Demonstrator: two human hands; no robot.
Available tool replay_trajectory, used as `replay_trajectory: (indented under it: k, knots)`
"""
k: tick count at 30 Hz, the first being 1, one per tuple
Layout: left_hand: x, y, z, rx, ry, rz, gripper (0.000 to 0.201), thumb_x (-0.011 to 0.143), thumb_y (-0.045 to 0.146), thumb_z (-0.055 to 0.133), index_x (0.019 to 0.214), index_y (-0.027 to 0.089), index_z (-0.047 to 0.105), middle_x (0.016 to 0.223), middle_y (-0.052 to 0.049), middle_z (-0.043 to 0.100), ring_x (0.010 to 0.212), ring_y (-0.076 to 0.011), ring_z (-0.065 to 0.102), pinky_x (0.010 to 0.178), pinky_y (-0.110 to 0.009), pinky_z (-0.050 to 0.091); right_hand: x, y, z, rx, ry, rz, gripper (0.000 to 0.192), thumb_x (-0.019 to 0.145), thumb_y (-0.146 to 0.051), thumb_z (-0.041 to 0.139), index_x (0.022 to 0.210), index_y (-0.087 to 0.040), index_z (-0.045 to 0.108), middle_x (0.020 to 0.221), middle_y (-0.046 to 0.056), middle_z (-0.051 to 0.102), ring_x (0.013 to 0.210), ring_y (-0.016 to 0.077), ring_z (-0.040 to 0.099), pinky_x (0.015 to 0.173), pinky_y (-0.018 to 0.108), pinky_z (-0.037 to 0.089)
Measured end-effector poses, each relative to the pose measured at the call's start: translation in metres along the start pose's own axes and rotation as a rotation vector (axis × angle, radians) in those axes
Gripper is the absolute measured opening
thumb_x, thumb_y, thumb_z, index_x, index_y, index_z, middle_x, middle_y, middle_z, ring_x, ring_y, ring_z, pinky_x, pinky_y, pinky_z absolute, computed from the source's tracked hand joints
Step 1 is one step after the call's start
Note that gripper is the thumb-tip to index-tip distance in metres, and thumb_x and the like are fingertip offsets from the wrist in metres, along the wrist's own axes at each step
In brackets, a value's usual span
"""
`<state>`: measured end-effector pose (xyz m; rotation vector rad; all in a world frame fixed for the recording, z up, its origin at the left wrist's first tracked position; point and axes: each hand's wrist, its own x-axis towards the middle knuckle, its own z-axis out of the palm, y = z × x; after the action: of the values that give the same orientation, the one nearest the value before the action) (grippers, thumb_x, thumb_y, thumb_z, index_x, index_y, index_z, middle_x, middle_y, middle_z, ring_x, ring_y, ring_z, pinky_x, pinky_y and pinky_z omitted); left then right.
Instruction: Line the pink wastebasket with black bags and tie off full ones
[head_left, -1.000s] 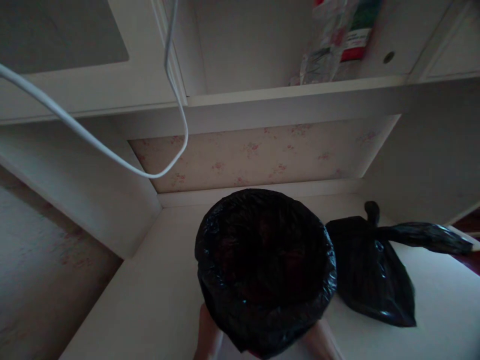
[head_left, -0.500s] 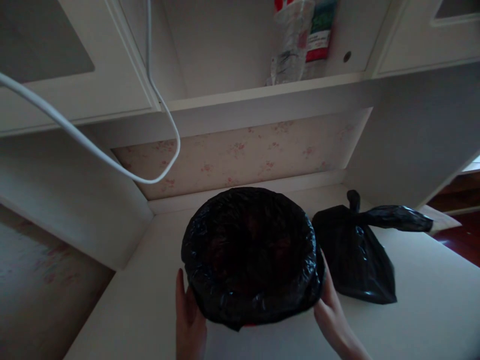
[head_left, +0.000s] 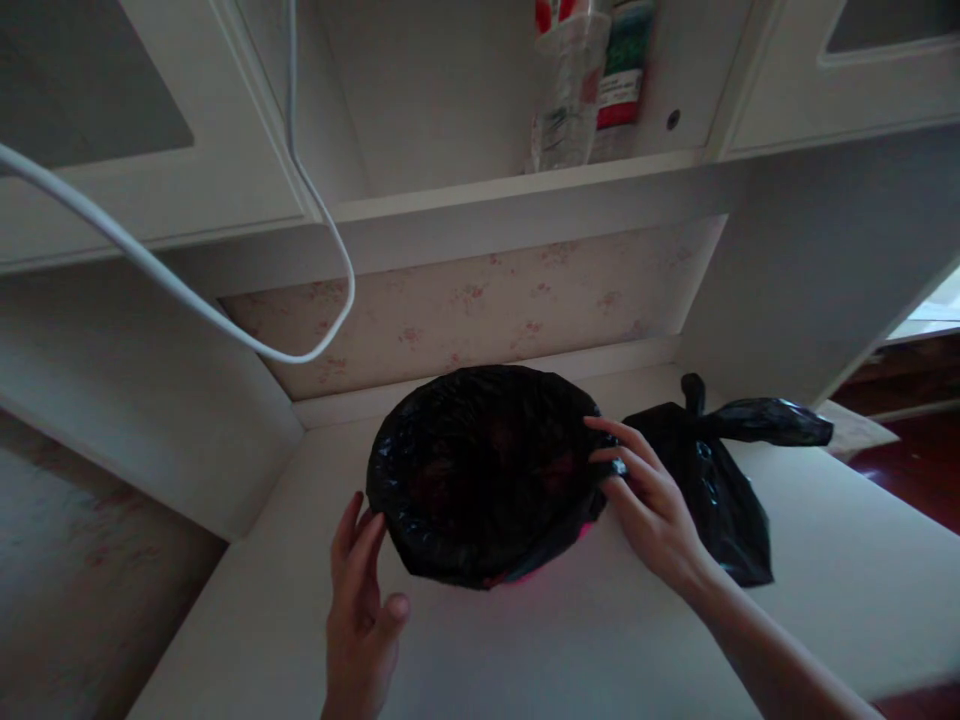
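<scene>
A round bin lined with a black trash bag (head_left: 480,560) stands on the white desk. The bag is folded over its rim, and some pink of the bin (head_left: 586,529) shows at the lower right. My right hand (head_left: 660,510) holds the bag's folded edge at the right side of the rim, fingers curled over it; its thumb is hidden. At the left side, my left hand (head_left: 364,600) is open, thumb apart, with fingertips at the bag's outside. Whether they press on it I cannot tell.
A tied black plastic bag (head_left: 731,500) lies on the white desk (head_left: 480,660) to the right. A white cable (head_left: 180,285) hangs in front at the left. Overhead, a shelf (head_left: 450,203) holds a clear plastic container (head_left: 566,100) and a green and red package (head_left: 624,65).
My right hand has moved from the bin's lower side up onto the rim. My left hand's thumb has come away from the side. The bin sits slightly farther back, with more pink showing.
</scene>
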<state>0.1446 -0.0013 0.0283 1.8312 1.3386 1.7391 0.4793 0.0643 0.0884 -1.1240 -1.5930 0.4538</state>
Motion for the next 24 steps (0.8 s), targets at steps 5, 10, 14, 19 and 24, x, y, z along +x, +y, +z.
replay_trajectory:
  k: [5, 10, 14, 19, 24]
  knots:
    - [0.012, 0.017, 0.006, 0.529, -0.015, 0.265, 0.058, 0.088, 0.029, 0.082, 0.142, 0.027, 0.062, 0.166, -0.016, 0.037, 0.151, -0.0345, 0.041, 0.119, -0.055, 0.044, 0.032, -0.017, 0.004, -0.096, 0.105, 0.015, 0.041, 0.095, -0.049, 0.062, 0.065, -0.022, 0.069, 0.118, 0.012, 0.072, 0.110, 0.0301, 0.065, 0.098, 0.046, 0.049]
    - [0.034, 0.033, 0.008, 0.620, 0.058, 0.593, 0.037, 0.086, -0.001, 0.075, 0.120, 0.014, 0.070, 0.126, -0.018, 0.070, 0.135, -0.0293, 0.057, 0.116, -0.045, 0.045, 0.049, -0.025, 0.000, -0.070, -0.042, 0.069, 0.045, 0.093, -0.053, 0.061, 0.061, -0.021, 0.065, 0.084, 0.007, 0.071, 0.086, 0.0248, 0.067, 0.080, 0.038, 0.051]
    - [0.045, 0.039, 0.006, 0.591, -0.025, 0.681, 0.033, 0.088, -0.002, 0.071, 0.116, 0.016, 0.072, 0.111, -0.013, 0.078, 0.118, -0.0270, 0.066, 0.114, -0.049, 0.047, 0.063, -0.028, -0.008, -0.172, -0.129, 0.269, 0.060, 0.088, -0.069, 0.060, 0.053, -0.021, 0.053, 0.054, -0.001, 0.047, 0.055, 0.0152, 0.046, 0.051, 0.029, 0.032]
    - [0.041, 0.037, 0.010, 0.532, -0.142, 0.620, 0.034, 0.094, 0.028, 0.074, 0.126, 0.018, 0.069, 0.119, -0.015, 0.077, 0.123, -0.0308, 0.064, 0.116, -0.051, 0.043, 0.081, -0.033, -0.011, -0.333, -0.142, 0.327, 0.069, 0.086, -0.074, 0.055, 0.044, -0.021, 0.046, 0.047, -0.002, 0.032, 0.050, 0.0122, 0.036, 0.048, 0.029, 0.025]
    - [0.043, 0.038, 0.011, 0.548, -0.131, 0.702, 0.043, 0.087, 0.004, 0.073, 0.127, 0.021, 0.069, 0.113, -0.010, 0.080, 0.117, -0.0277, 0.066, 0.109, -0.049, 0.049, 0.078, -0.028, -0.003, -0.271, -0.040, 0.168, 0.048, 0.091, -0.062, 0.059, 0.068, -0.020, 0.066, 0.062, 0.001, 0.059, 0.063, 0.0185, 0.057, 0.060, 0.031, 0.042]
